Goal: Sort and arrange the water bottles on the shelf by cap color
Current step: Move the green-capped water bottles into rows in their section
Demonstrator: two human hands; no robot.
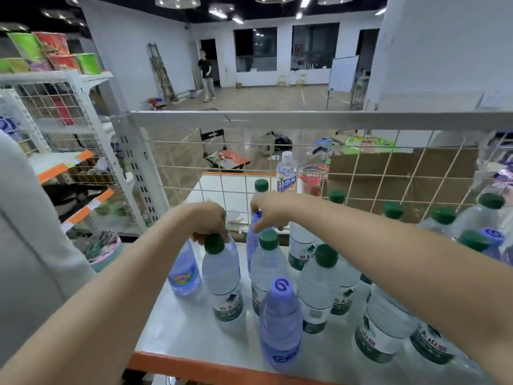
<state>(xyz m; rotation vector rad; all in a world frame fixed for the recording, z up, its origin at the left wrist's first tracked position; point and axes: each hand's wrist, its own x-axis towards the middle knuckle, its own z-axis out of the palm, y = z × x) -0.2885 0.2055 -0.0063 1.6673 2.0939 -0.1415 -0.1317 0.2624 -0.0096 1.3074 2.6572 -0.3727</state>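
- Clearly the sorting is only partly done: green-capped and purple-capped bottles stand mixed on the shelf [177, 326], in front of its wire back panel [361, 173].
- Left hand [206, 220], near that panel, has its fingers curled over the cap of a green-capped bottle [222, 276]; a purple bottle [184, 270] stands just left of it.
- Right hand [270, 208], closer to the panel, pinches the neck of a purple-capped bottle [252, 240] wedged among green ones.
- Another purple-capped bottle at the front edge [280, 320] stands farthest from the panel, with a green-capped bottle behind it [268, 262].
- To the right along the panel, green caps dominate, yet one purple cap [493, 236] sits among them.
- Judging by this, the purples remain to be gathered.
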